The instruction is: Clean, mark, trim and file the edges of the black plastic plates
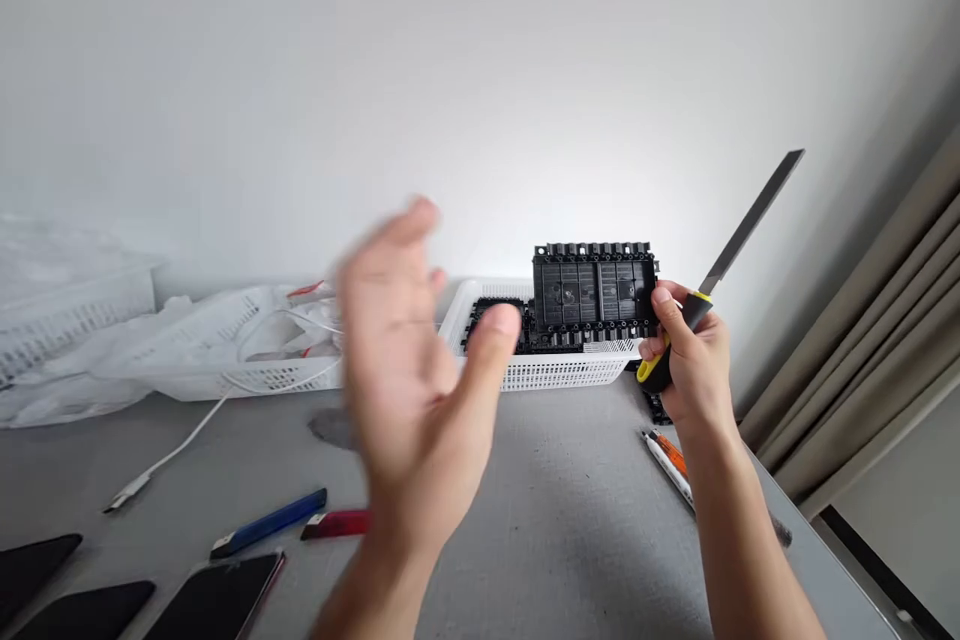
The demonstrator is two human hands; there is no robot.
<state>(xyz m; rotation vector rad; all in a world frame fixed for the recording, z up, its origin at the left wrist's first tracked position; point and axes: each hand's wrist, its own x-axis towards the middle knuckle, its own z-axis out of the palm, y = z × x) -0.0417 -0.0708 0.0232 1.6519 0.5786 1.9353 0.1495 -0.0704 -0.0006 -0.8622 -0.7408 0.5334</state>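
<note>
My right hand [694,360] grips a file [750,225] by its black-and-yellow handle, the flat metal blade slanting up to the right. Between its thumb and fingers the same hand also pinches the right edge of a black plastic tray-like part [596,290] with ribs inside and toothed long edges. My left hand [412,350] is raised to the left of that part, palm showing, fingers apart and somewhat blurred, holding nothing. Behind both hands stands a white perforated basket [559,375] with more black plastic parts [487,315] in it.
At left, another white basket [195,380] holds plastic bags, with a white cable [169,455] hanging out. A blue cutter [270,523], a red cutter [337,524] and several dark phone-like slabs [217,600] lie on the grey table. Pens [667,465] lie right; a curtain [862,340] hangs beyond.
</note>
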